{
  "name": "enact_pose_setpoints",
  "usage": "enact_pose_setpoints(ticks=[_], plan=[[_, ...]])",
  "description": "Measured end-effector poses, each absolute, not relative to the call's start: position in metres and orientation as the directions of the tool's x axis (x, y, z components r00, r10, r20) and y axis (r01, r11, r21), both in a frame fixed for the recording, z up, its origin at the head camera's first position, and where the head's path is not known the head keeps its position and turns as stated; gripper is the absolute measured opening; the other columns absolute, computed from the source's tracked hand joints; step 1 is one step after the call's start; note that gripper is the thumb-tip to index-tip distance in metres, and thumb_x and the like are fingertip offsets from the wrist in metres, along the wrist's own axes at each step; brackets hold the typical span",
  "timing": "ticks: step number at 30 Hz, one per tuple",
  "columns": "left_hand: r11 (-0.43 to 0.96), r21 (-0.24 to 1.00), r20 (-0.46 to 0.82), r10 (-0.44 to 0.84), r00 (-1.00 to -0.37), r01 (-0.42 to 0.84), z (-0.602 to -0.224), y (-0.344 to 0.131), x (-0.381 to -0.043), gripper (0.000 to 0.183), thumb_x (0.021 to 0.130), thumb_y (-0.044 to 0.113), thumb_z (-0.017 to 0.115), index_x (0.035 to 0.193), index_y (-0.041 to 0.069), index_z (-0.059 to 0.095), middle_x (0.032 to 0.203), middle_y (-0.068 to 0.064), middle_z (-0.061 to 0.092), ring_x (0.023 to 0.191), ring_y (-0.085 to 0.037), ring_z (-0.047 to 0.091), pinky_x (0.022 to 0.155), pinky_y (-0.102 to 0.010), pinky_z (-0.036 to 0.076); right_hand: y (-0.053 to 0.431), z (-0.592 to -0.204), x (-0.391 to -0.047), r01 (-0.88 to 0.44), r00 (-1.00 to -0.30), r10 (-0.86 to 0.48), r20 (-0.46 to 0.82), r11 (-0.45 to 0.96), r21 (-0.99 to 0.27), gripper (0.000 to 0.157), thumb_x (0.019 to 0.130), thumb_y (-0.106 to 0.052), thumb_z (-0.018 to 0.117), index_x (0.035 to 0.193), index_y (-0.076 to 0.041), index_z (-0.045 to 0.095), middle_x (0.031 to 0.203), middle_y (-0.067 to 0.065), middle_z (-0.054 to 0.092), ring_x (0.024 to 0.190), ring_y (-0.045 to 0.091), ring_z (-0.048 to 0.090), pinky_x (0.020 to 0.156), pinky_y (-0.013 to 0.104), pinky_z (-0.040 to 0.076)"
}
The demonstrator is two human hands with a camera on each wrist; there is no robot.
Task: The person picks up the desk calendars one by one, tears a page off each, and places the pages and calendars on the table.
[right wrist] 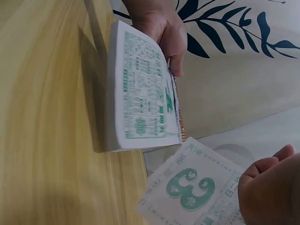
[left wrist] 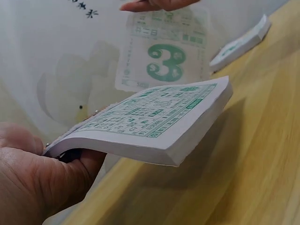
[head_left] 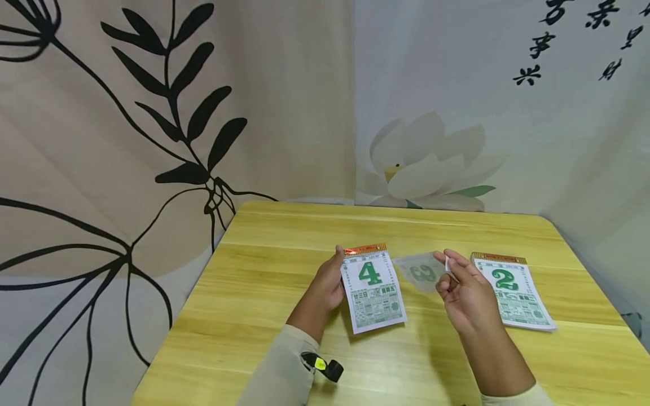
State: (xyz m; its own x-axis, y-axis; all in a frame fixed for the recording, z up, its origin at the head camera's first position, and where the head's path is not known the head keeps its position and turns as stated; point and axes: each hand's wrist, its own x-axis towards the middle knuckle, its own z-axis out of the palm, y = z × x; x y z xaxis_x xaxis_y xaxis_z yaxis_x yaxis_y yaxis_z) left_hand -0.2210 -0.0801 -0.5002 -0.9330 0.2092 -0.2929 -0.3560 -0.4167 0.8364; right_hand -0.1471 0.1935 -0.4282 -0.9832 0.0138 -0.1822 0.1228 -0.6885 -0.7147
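Note:
My left hand [head_left: 327, 282] grips a thick tear-off calendar [head_left: 374, 301] by its upper left edge, thumb at the red-orange top band. A green 4 shows on its top page, and the pad is tilted above the table in the left wrist view. To its right, my right hand [head_left: 468, 293] pinches a thin loose calendar page [head_left: 417, 272] between thumb and fingers. The page's green 3 shows mirrored through the paper; in the left wrist view the page [left wrist: 164, 56] hangs beyond the pad, separate from it.
A second calendar pad [head_left: 523, 299] with a green 2 lies on the wooden table [head_left: 244, 338], right of my right hand. Behind the table hang cloths with printed black leaves [head_left: 195, 113] and a pale lotus [head_left: 431, 163]. A black band with a yellow patch [head_left: 321, 363] is on my left wrist.

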Motion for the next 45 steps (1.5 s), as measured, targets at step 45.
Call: enact_pose_setpoints(ticks=[45], plan=[[0.149, 0.918, -0.371, -0.010, -0.929, -0.368, -0.494, -0.188, -0.269, 0.072, 0.118, 0.056, 0.029, 0.176, 0.013, 0.022, 0.128, -0.021, 0.068, 0.100, -0.023, 0.071, 0.089, -0.033, 0.059, 0.042, -0.479, -0.209, 0.327, -0.945, -0.111, -0.308, -0.302, -0.896, 0.039, 0.116, -0.017, 0.050, 0.152, -0.003, 0.056, 0.160, 0.017, 0.060, 0.068, 0.010, 0.062, 0.068, 0.021, 0.051]])
